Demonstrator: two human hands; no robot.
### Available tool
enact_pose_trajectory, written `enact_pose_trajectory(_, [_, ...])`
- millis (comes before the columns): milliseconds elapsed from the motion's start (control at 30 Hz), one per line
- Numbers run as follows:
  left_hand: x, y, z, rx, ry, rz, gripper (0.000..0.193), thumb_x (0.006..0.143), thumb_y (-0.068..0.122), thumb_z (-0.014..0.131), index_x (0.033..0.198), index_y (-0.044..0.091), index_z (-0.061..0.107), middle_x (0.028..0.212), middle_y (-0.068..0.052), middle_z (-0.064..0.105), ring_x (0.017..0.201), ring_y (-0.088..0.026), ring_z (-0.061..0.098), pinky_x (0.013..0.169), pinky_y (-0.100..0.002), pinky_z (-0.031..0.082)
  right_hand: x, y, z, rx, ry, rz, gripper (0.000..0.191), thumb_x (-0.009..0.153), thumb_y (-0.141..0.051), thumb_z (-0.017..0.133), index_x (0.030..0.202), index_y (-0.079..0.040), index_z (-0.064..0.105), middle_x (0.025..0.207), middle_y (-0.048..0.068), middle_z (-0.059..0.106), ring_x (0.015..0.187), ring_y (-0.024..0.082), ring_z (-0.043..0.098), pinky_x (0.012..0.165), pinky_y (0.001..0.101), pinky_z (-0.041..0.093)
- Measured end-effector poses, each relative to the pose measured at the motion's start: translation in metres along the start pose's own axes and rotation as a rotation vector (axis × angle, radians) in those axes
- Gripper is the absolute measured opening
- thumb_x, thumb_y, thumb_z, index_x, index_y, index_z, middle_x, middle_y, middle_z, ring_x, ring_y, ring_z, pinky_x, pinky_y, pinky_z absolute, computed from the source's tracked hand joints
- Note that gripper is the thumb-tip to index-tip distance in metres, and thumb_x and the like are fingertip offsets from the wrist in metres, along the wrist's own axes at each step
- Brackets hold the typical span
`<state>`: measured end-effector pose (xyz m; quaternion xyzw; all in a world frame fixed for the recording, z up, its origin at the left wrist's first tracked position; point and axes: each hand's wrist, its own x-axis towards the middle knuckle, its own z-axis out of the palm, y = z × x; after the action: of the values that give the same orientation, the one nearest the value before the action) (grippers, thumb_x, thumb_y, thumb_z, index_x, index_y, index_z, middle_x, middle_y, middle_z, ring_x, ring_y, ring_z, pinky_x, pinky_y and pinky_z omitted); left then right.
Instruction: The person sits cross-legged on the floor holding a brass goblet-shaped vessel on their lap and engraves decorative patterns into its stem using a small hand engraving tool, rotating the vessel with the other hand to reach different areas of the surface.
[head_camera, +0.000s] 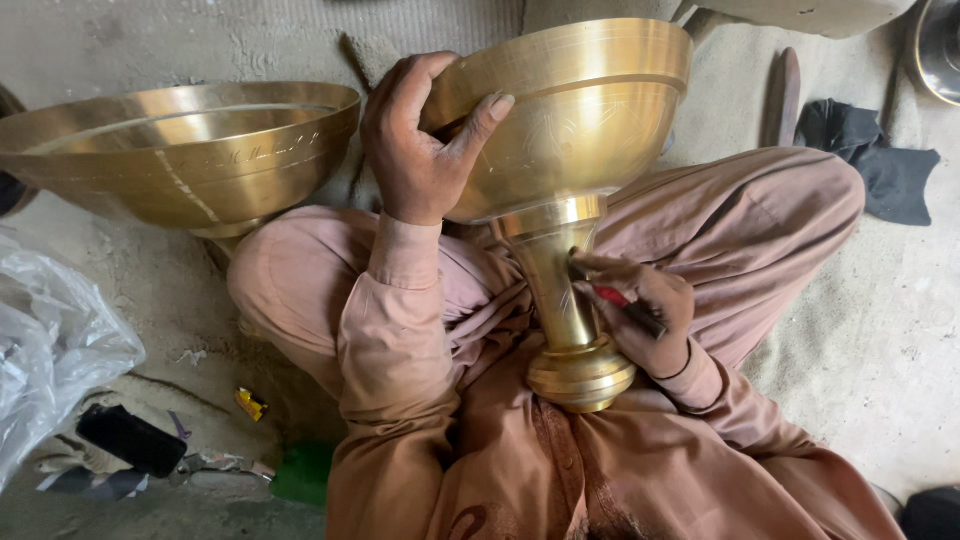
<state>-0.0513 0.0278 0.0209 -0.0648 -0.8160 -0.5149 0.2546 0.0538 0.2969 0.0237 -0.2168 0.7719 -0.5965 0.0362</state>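
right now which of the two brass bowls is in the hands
The stemmed brass bowl over the lap: left hand grips its rim, right hand its stem. The other brass bowl sits untouched.

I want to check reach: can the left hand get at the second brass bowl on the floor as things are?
Probably not at once: the left hand grips the goblet. The bowl lies close beside it, nothing between.

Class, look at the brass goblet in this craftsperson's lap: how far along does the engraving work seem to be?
Done: faint patterns already show on the goblet's bowl, and the second bowl beside it carries an engraved band. In hand: the left hand steadies the bowl while the right hand holds a red-handled tool to the stem. Left: stem and base look plain.
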Motion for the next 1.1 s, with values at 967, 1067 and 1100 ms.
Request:
enact_pose_trajectory(967, [-0.002,-0.007,-0.001,-0.018,-0.022,0.016,0.041,0.098,0.040,0.085,0.112,0.005,0.067,0.098,-0.005,0.070,0.092,-0.020,0.070,0.078,-0.033,0.056,0.027,0.024,-0.004,-0.332,-0.014,-0.448,0.018,0.092,0.005,0.070,0.103,0.002,0.056,0.111,0.022,0.073,0.104,0.033,0.076,0.097,0.0454,0.063])
enact_pose_trajectory(1067, [-0.002,-0.007,-0.001,-0.003,-0.019,0.036,0.042,0.098,0.040,0.085,0.113,0.005,0.067,0.099,-0.006,0.070,0.092,-0.020,0.070,0.078,-0.032,0.057,0.025,0.019,-0.008,-0.324,-0.034,-0.374,0.016,0.090,0.010,0.062,0.101,0.001,0.054,0.109,0.021,0.074,0.103,0.036,0.077,0.093,0.0428,0.065])
enact_pose_trajectory(1100, [-0.002,-0.008,-0.001,-0.006,-0.021,0.034,0.042,0.098,0.040,0.085,0.113,0.005,0.067,0.099,-0.006,0.070,0.092,-0.020,0.070,0.078,-0.032,0.057,0.026,0.018,-0.008,-0.314,-0.040,-0.366,0.016,0.089,0.009,0.062,0.100,0.001,0.053,0.108,0.021,0.073,0.103,0.036,0.077,0.091,0.0421,0.065])
